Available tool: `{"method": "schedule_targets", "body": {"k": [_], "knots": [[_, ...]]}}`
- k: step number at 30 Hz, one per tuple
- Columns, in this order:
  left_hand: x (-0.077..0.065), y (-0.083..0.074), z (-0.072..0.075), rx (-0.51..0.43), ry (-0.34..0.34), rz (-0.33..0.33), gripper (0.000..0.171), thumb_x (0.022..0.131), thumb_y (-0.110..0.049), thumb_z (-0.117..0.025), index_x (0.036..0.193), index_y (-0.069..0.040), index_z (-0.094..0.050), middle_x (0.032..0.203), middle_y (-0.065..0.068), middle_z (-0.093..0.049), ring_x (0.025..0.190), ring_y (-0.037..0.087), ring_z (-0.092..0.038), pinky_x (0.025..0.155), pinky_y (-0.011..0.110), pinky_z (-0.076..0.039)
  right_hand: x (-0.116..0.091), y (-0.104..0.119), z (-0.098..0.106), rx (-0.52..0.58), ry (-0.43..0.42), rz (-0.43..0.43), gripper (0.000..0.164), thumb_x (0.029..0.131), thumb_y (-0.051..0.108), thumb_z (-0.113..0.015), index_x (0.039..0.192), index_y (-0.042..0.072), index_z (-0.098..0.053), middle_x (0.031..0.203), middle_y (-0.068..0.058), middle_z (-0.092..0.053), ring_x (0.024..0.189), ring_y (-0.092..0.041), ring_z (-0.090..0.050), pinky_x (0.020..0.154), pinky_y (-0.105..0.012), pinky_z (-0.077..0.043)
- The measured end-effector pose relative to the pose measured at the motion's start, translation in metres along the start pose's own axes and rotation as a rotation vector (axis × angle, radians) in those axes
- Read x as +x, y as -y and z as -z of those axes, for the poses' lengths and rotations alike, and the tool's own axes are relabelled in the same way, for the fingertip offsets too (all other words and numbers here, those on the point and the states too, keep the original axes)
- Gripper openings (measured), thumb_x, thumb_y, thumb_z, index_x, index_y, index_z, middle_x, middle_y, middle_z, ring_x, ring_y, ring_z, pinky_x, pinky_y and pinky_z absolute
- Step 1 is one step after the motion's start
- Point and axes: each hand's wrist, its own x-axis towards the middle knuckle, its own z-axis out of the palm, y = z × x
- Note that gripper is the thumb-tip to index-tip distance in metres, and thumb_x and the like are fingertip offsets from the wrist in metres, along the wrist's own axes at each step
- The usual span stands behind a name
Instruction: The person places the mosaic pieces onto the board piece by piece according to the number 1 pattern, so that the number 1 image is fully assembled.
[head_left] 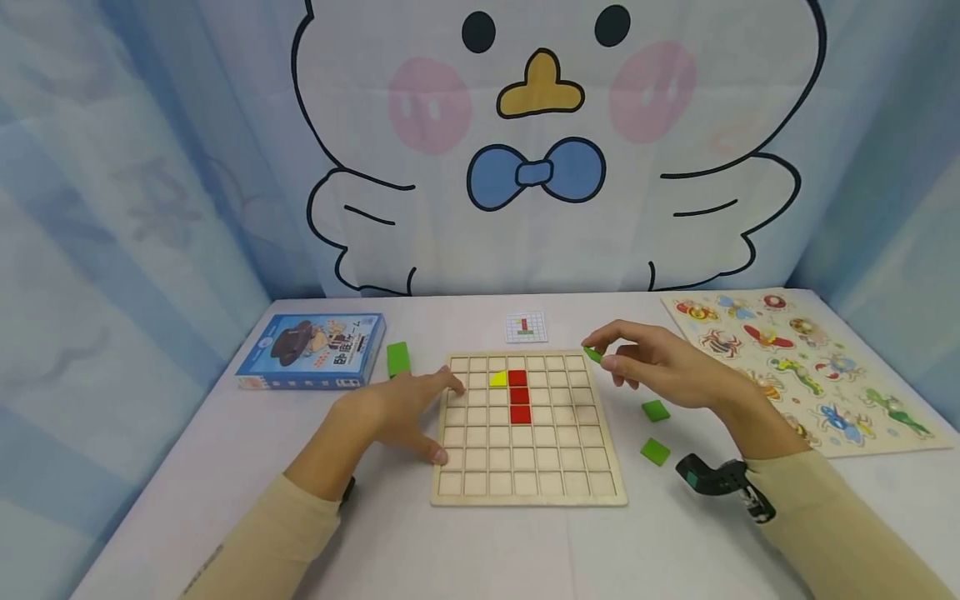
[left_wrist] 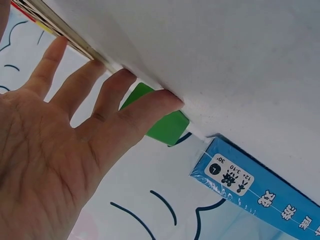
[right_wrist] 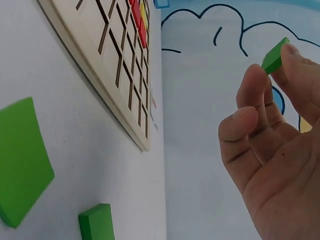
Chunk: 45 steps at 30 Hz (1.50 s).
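Head view bright, light diffuse and even; pale worktop [head_left: 525, 550] carries soft-edged shadows beside the sleeves [head_left: 258, 533], four and seven o'clock. Curtain [head_left: 97, 333] slightly soft, nine o'clock. Left wrist view dimmer, worktop greyish toward one o'clock.

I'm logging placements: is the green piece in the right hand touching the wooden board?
Apart. The right wrist view shows it: the right hand pinches the green piece, and backdrop shows between that piece and the wooden board.

The person wears beige sleeves [head_left: 832, 521], the left with a dark marking [head_left: 202, 570], and a black device [head_left: 712, 478] at the right wrist.
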Motion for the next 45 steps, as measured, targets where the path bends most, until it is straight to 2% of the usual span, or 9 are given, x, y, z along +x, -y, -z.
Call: {"method": "schedule_targets", "body": {"k": [8, 18, 21, 26, 28, 35, 42, 45], "knots": [[0.003, 0.000, -0.003, -0.019, 0.008, -0.004, 0.090, 0.073, -0.054, -0.090, 0.148, -0.043, -0.041, 0.166, 0.005, -0.035, 0.142, 0.032, -0.043, 0.107, 0.058, -0.045, 0.008, 0.001, -0.011, 0.016, 0.028, -0.009, 0.026, 0.105, 0.009, -0.059, 0.131, 0.009, -0.062, 0.122, -0.017, -0.060, 0.081, -0.036, -0.063, 0.068, -0.030, -0.054], [0.005, -0.002, -0.007, -0.023, 0.002, -0.007, 0.091, 0.072, -0.054, -0.091, 0.147, -0.042, -0.042, 0.166, 0.002, -0.035, 0.143, 0.032, -0.043, 0.107, 0.058, -0.045, 0.021, 0.003, -0.024, 0.027, 0.058, 0.010, 0.026, 0.105, 0.011, -0.059, 0.131, 0.013, -0.062, 0.117, -0.021, -0.060, 0.079, -0.039, -0.061, 0.067, -0.032, -0.053], [0.003, -0.001, -0.004, -0.014, -0.004, -0.007, 0.090, 0.073, -0.054, -0.090, 0.148, -0.042, -0.041, 0.165, 0.004, -0.037, 0.142, 0.032, -0.044, 0.105, 0.057, -0.046, 0.029, 0.006, -0.028, 0.035, 0.059, 0.000, 0.026, 0.105, 0.013, -0.060, 0.131, 0.013, -0.062, 0.118, -0.021, -0.061, 0.082, -0.042, -0.060, 0.069, -0.034, -0.053], [0.000, 0.000, 0.000, -0.004, -0.009, -0.006, 0.090, 0.073, -0.053, -0.090, 0.148, -0.042, -0.041, 0.165, 0.005, -0.036, 0.139, 0.031, -0.045, 0.104, 0.057, -0.047, 0.041, 0.010, -0.034, 0.044, 0.066, 0.000, 0.027, 0.105, 0.015, -0.061, 0.131, 0.014, -0.062, 0.118, -0.013, -0.062, 0.085, -0.045, -0.060, 0.071, -0.032, -0.053], [0.000, 0.001, 0.000, 0.001, -0.009, -0.009, 0.090, 0.073, -0.054, -0.090, 0.148, -0.042, -0.041, 0.166, 0.004, -0.035, 0.139, 0.031, -0.045, 0.104, 0.057, -0.047, 0.045, 0.011, -0.037, 0.039, 0.078, 0.010, 0.027, 0.105, 0.015, -0.061, 0.131, 0.016, -0.062, 0.117, -0.010, -0.062, 0.085, -0.044, -0.060, 0.071, -0.031, -0.052], [0.002, 0.000, 0.001, -0.003, -0.003, 0.013, 0.092, 0.073, -0.058, -0.088, 0.149, -0.039, -0.040, 0.159, 0.010, -0.044, 0.136, 0.030, -0.049, 0.104, 0.056, -0.048, 0.053, 0.013, -0.046, 0.045, 0.129, 0.032, 0.027, 0.104, 0.015, -0.061, 0.131, 0.012, -0.062, 0.112, -0.009, -0.063, 0.086, -0.042, -0.062, 0.072, -0.031, -0.053], [0.003, 0.002, 0.000, 0.007, 0.005, 0.018, 0.092, 0.072, -0.059, -0.088, 0.149, -0.038, -0.040, 0.159, 0.008, -0.045, 0.133, 0.028, -0.050, 0.104, 0.054, -0.048, 0.060, 0.011, -0.059, 0.030, 0.196, 0.046, 0.031, 0.105, 0.019, -0.061, 0.134, 0.009, -0.060, 0.120, -0.006, -0.064, 0.093, -0.034, -0.065, 0.082, -0.036, -0.056], [0.003, 0.002, -0.001, 0.013, 0.003, 0.018, 0.092, 0.072, -0.059, -0.088, 0.148, -0.038, -0.040, 0.159, 0.008, -0.045, 0.132, 0.028, -0.051, 0.103, 0.054, -0.048, 0.061, 0.011, -0.063, 0.007, 0.205, 0.054, 0.028, 0.104, 0.020, -0.063, 0.131, 0.012, -0.062, 0.122, -0.004, -0.065, 0.097, -0.029, -0.065, 0.086, -0.035, -0.055]]}}
